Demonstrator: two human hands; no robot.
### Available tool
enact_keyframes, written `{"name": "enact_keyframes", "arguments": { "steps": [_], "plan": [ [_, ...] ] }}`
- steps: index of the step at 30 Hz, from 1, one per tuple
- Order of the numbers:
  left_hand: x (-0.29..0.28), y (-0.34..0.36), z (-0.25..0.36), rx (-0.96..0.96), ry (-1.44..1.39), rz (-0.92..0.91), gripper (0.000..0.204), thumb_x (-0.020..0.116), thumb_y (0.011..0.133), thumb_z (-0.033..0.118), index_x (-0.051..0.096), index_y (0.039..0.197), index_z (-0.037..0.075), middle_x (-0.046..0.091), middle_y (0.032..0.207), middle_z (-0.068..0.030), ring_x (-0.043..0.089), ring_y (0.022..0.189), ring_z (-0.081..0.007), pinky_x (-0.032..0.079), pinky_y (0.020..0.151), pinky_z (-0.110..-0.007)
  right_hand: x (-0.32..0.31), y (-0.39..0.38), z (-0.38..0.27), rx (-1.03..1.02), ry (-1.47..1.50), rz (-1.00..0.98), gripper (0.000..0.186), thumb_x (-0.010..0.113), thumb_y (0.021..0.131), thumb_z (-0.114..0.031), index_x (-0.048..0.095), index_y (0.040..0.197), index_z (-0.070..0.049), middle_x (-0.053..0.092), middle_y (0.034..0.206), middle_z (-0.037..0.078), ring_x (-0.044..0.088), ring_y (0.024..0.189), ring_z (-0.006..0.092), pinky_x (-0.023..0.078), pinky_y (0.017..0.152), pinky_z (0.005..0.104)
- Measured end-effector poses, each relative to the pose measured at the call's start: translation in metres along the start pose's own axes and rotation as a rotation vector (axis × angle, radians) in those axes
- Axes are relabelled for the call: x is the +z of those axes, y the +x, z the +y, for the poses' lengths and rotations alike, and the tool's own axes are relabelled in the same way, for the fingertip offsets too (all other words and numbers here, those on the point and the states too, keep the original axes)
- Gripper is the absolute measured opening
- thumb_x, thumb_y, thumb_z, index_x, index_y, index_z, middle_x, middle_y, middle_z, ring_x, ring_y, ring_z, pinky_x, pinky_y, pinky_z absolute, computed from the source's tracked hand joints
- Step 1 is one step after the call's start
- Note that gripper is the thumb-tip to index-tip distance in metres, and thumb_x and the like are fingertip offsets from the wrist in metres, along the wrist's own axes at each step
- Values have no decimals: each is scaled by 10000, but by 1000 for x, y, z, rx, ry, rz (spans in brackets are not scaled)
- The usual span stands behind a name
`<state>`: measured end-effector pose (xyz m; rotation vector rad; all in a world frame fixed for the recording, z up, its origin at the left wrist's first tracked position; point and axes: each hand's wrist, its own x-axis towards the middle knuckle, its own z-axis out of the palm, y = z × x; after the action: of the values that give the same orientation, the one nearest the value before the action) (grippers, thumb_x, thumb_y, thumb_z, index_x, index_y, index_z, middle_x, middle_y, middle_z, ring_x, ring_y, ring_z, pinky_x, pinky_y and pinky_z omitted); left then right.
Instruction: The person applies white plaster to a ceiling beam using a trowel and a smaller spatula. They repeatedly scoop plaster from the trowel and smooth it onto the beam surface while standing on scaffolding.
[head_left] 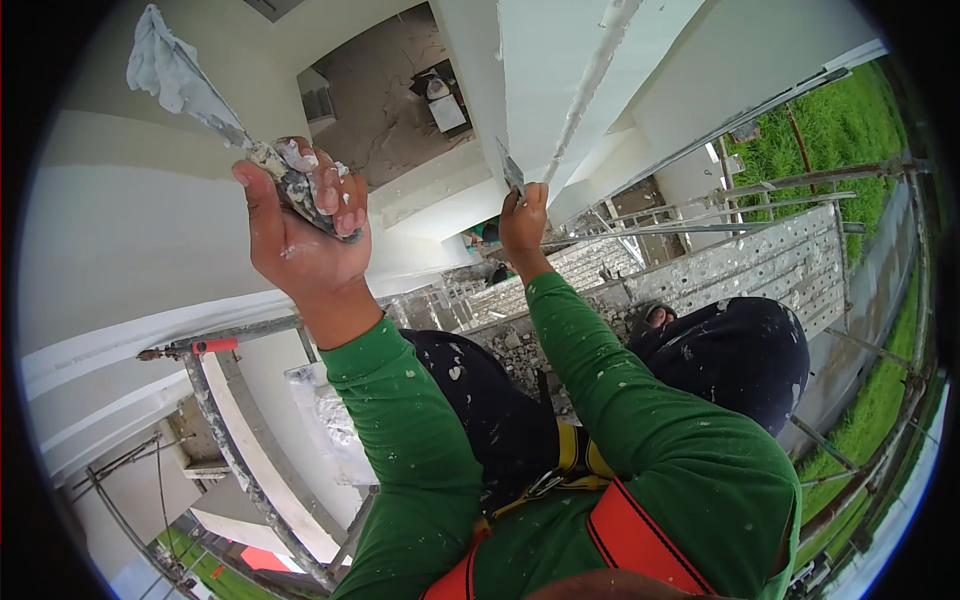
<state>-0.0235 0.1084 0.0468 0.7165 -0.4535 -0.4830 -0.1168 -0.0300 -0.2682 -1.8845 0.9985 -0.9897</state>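
Observation:
My left hand is raised at the upper left, fingers wrapped round the crusted handle of a putty knife. A thick lump of white putty clings to its blade, and white smears mark my fingers. Farther right, my right hand grips a second, smaller putty knife, its blade pointing up against or close to the pale wall; whether it touches I cannot tell. A rough whitish strip runs down the wall surface to the right of that blade.
I am on a scaffold with a perforated, spattered metal plank. Scaffold pipes stand at left and right. Through a wall opening lies a floor with a dark box. Grass shows far below at right. A yellow harness strap crosses my waist.

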Motion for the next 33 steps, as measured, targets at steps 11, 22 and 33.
{"name": "enact_keyframes", "arguments": {
  "steps": [11, 22, 33],
  "plan": [
    [-4, 1, -4, 76, 36, 114, 455, 487, 995, 461, 543, 934, 13, 478, 615, -59, 372, 428, -144, 330, 444, -267, -75, 90, -208, -367, 56, 288, 167, 605, 834, 20, 445, 878, 10, 464, 880, 179, 521, 729, 406, 422, 615, 471],
    [21, -5, -3, 23, 196, -20, 406, 623, 947, 398, 595, 867, 2, 563, 652, -85, 500, 487, -151, 369, 397, -246, -135, 98, -322, -653, 650, 35, 144, 644, 820, 30, 544, 924, 24, 510, 838, 130, 544, 687, 309, 451, 593, 375],
    [-7, -14, 22, 148, 35, -82, 268, 504, 1011, 300, 602, 987, 52, 590, 893, -116, 508, 565, -152, 380, 421, -262, -50, 28, -135, -321, 102, 13, 78, 630, 851, -5, 580, 905, 20, 535, 852, 170, 566, 724, 402, 460, 631, 456]
  ]
}}
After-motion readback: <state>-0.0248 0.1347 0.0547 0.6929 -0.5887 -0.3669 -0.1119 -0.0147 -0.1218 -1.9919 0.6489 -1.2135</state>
